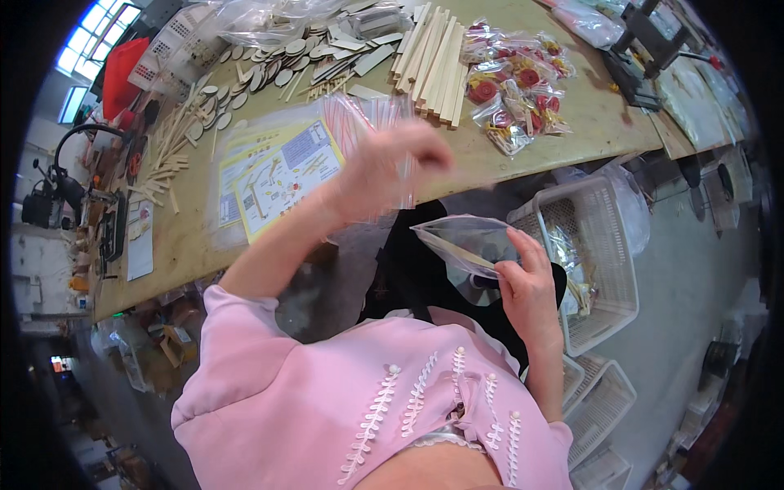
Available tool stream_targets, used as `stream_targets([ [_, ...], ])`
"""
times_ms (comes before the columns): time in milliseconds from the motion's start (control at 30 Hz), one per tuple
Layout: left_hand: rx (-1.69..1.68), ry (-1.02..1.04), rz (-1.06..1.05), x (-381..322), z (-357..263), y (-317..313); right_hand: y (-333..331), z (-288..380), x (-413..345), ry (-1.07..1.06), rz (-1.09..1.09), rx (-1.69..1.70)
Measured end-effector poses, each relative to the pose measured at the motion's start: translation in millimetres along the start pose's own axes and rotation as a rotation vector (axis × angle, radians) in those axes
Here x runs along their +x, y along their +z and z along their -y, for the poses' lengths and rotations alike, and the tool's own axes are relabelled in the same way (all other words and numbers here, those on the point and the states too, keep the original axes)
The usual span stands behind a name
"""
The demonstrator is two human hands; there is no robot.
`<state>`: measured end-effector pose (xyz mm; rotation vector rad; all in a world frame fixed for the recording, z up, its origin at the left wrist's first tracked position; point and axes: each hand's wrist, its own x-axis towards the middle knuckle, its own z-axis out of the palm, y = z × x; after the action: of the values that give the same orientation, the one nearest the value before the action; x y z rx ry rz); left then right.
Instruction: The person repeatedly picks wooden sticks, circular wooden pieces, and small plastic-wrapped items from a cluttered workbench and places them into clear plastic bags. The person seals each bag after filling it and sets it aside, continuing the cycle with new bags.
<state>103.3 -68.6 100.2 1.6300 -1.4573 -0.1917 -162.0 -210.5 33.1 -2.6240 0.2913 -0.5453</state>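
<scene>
My right hand (530, 275) grips the rim of a clear plastic zip bag (456, 245) between thumb and fingers, in front of my lap. The bag's mouth gapes toward the left, and a pale yellowish strip shows along its lower side. My left hand (392, 165) is blurred above the table edge, over a stack of clear zip bags with red seal lines (343, 125); whether it holds anything is not clear. Left of it lie printed instruction sheets (288, 177) with yellow borders. Beyond the hands are a pile of square wooden sticks (432, 61) and filled bags of red and yellow parts (517, 86).
Round discs (294, 46), flat strips and thin wooden sticks (165, 153) spread over the table's left and far side. A dark metal hand press (643, 61) stands far right. White plastic baskets (618, 257) stand right of my lap, one with filled bags inside.
</scene>
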Motion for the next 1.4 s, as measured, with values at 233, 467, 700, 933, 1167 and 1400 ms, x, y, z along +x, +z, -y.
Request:
stream_targets([
  [233,0.309,0.32,0.066,-33.2,-2.9,44.3,5.0,12.7,11.6,-0.086,0.049,-0.006],
  [467,0.776,-0.407,-0.258,13.2,140.5,-79.2,12.2,8.1,-11.2,-0.006,0.038,0.009],
  [700,0.729,-0.564,-0.122,19.0,186.2,-104.8,14.4,8.4,-13.1,0.006,0.053,-0.015],
  [933,0.663,-0.531,-0.154,-22.0,211.3,-158.7,15.8,5.0,-13.7,0.03,0.065,-0.027],
  [1167,0.84,-0.432,-0.125,-34.6,204.5,-157.9,19.2,7.9,-9.2,0.0,0.074,-0.03],
  [1400,0.733,-0.668,-0.103,-61.7,126.3,-177.6,15.5,8.3,-7.1,-0.015,0.059,-0.035],
])
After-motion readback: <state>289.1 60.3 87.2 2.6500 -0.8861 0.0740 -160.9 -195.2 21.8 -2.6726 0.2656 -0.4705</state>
